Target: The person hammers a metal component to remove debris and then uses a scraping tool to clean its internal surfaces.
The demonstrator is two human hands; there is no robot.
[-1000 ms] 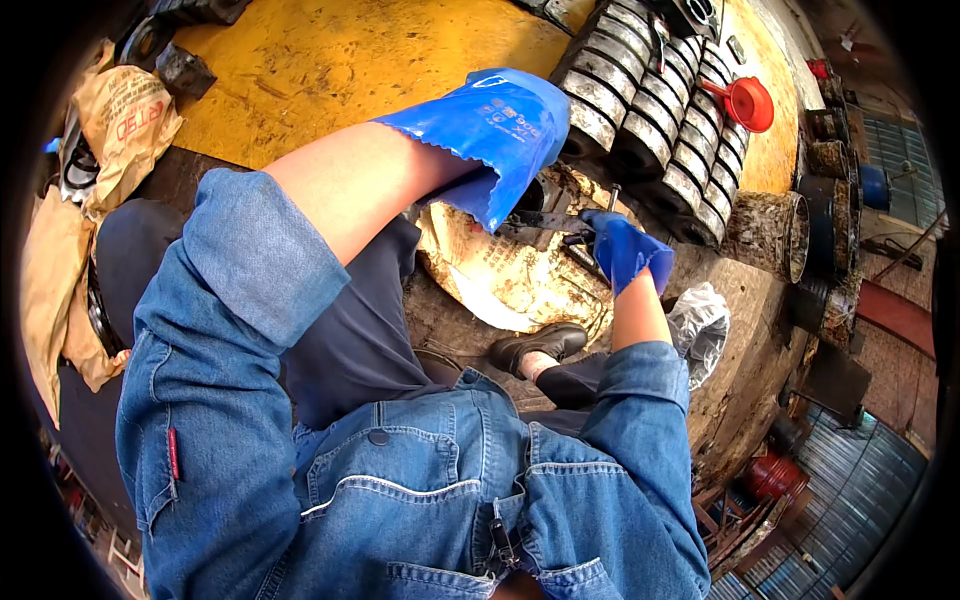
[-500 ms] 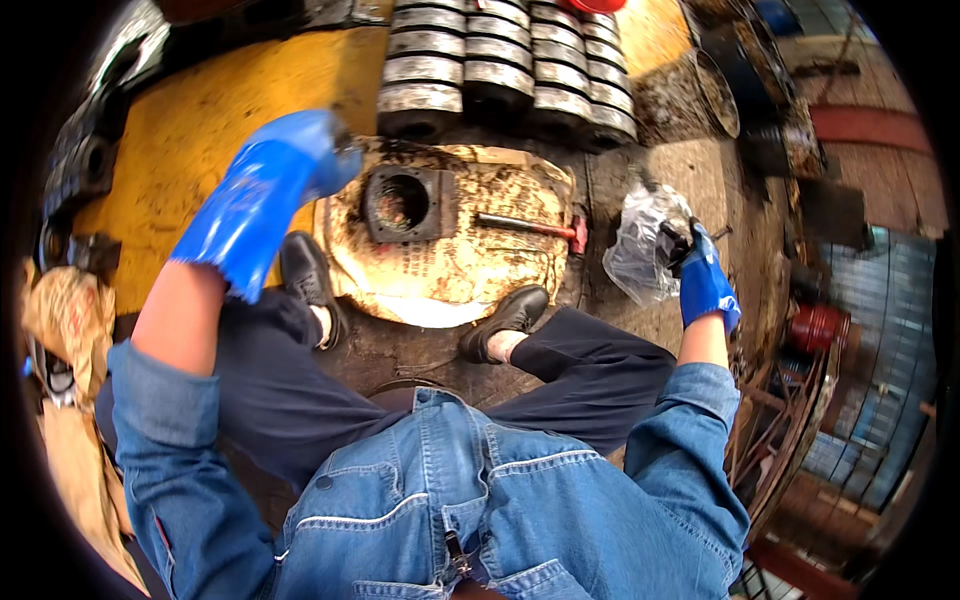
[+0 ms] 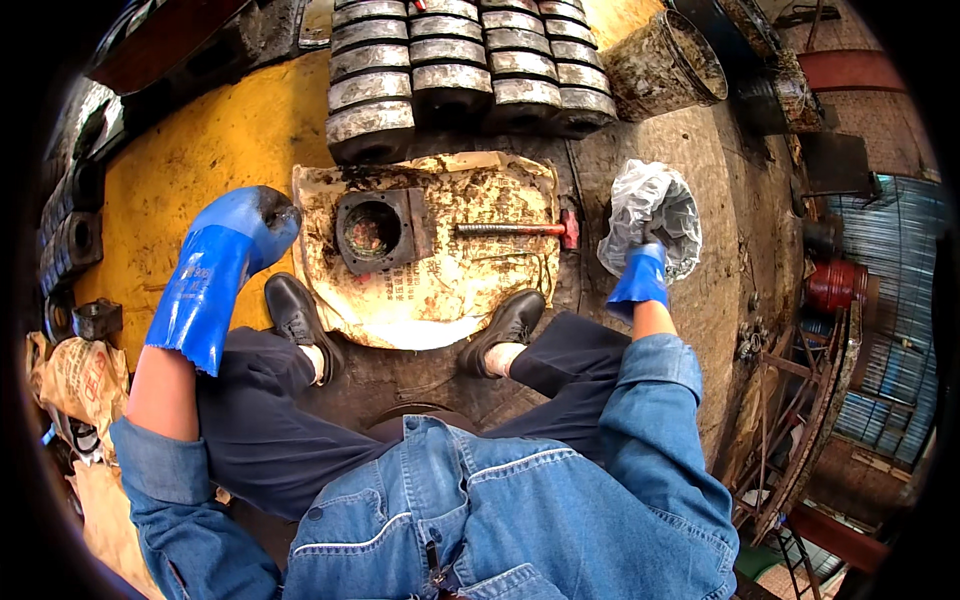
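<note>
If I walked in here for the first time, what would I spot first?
Probably the bright blue gloves: the left hand is by the sack's left edge, the right hand at the clear bag on the right. Next, perhaps, the hammer on the sack, its red head at the right edge, with a dark block with a round hole to its left. Beyond them sit rows of metal pieces.
</note>
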